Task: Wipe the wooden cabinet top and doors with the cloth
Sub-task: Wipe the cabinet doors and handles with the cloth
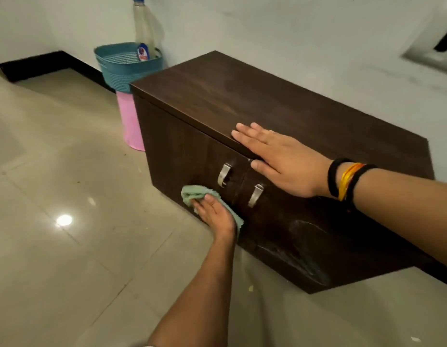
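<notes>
A low, dark brown wooden cabinet (242,101) stands on the floor against the wall. Its two front doors each carry a metal handle, one (224,175) on the left door and one (255,195) on the right door. My left hand (215,215) presses a crumpled green cloth (193,192) against the lower part of the left door, just left of the handles. My right hand (280,159) lies flat, palm down, on the front edge of the cabinet top with the fingers spread and the thumb over the edge. Pale smear marks show on the right door (305,236).
A blue plastic basket (122,68) sits on a pink bucket (131,123) at the cabinet's far left end, with a clear bottle (143,31) standing in it. Glossy beige floor tiles (67,184) stretch to the left and front. A white wall runs behind.
</notes>
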Motion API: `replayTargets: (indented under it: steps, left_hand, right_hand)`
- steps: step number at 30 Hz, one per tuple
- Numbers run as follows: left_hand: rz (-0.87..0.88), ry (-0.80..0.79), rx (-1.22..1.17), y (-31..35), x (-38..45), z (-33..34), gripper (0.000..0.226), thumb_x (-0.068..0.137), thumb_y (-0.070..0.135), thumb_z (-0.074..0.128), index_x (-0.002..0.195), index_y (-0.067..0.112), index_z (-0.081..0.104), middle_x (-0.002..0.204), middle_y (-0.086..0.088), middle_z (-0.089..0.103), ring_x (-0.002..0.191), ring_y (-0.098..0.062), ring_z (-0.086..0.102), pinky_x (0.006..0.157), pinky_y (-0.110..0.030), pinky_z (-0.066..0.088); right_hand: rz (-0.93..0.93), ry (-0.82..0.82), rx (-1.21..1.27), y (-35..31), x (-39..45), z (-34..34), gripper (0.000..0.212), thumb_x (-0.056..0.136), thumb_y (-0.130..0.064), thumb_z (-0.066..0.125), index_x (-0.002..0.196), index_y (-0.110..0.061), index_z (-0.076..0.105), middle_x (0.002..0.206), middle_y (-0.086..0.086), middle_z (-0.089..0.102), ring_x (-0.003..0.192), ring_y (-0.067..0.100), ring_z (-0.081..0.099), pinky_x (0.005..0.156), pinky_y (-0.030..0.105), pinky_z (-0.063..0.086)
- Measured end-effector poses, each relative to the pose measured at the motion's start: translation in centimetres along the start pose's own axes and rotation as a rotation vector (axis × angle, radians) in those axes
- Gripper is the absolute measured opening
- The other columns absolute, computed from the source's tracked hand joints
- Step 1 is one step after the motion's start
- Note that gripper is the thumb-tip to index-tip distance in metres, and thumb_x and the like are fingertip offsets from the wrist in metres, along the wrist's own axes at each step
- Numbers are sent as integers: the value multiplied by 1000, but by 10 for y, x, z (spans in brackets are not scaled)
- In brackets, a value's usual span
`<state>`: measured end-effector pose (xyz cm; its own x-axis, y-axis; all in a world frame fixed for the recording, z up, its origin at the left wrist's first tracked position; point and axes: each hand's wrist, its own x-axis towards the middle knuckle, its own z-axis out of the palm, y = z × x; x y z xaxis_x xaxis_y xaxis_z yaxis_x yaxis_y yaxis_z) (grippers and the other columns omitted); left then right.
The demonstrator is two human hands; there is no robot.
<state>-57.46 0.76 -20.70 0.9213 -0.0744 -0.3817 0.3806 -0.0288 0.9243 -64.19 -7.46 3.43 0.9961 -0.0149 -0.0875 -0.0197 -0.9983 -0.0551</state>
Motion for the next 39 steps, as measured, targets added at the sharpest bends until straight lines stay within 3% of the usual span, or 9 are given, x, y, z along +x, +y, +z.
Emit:
replayTargets:
  steps: [3,8,14,19,25,27,30,36,39]
  left_hand:
    - [-190,22,-58,-16,-22,20,60,109,37,13,156,1,16,166,-21,9,154,-35,6,124,-42,3]
    - [111,30,-95,-11,-82,39,61,108,38,21,159,9,4,168,-9,3,153,-17,4,122,-31,5]
    - [-204,-18,-12,-38,-68,42,56,110,30,12,156,-1,8,167,-19,0,155,-28,0,121,-27,-2]
    - [231,-173,62,-52,-166,71,97,91,74,3,157,3,1,167,-14,-3,155,-22,-1,126,-35,1]
    - [51,-89,16,-56,-185,74,113,86,82,-4,153,-6,21,162,-31,13,152,-42,16,125,-46,9]
    - [308,-60,28,-27,-204,77,80,98,69,8,155,13,18,161,-29,18,148,-48,21,120,-60,19]
    - [863,-61,39,0,-187,71,59,101,57,16,155,45,-5,167,4,6,149,-41,16,122,-52,11]
    - [638,-51,76,-20,-188,76,60,103,56,13,154,42,-13,165,-12,0,153,-38,1,119,-66,8]
    - [1111,-118,154,13,-192,68,60,104,51,13,158,32,-6,168,3,-13,154,-27,-8,123,-49,4]
  right_hand:
    - [28,-2,-4,7,-22,0,59,106,-37,31,159,-32,6,167,-11,1,154,10,-1,125,39,10]
    - [33,19,-30,8,-20,3,59,104,-41,27,159,-31,8,167,-9,4,153,10,0,124,33,6]
    - [50,44,-66,6,-19,5,56,106,-42,24,159,-32,8,168,-11,5,153,10,1,123,34,2]
    - [89,40,-34,7,-34,0,56,107,-42,22,159,-29,7,168,-5,6,153,12,4,124,31,5]
    - [117,9,158,40,-105,1,54,106,-44,22,158,-34,11,166,-16,5,150,-4,-3,115,9,-6]
    - [123,21,206,52,-117,2,53,105,-45,22,157,-37,15,165,-19,8,149,-7,-2,118,12,-4]
    - [151,6,199,64,-133,2,53,104,-45,21,157,-38,17,165,-20,9,149,-7,-2,118,14,-3]
    - [154,23,149,66,-136,5,55,103,-48,19,157,-38,15,166,-17,6,151,-2,-3,121,20,-3]
    - [127,6,139,73,-151,5,55,102,-52,20,156,-41,13,166,-17,4,151,-2,-5,120,19,-4]
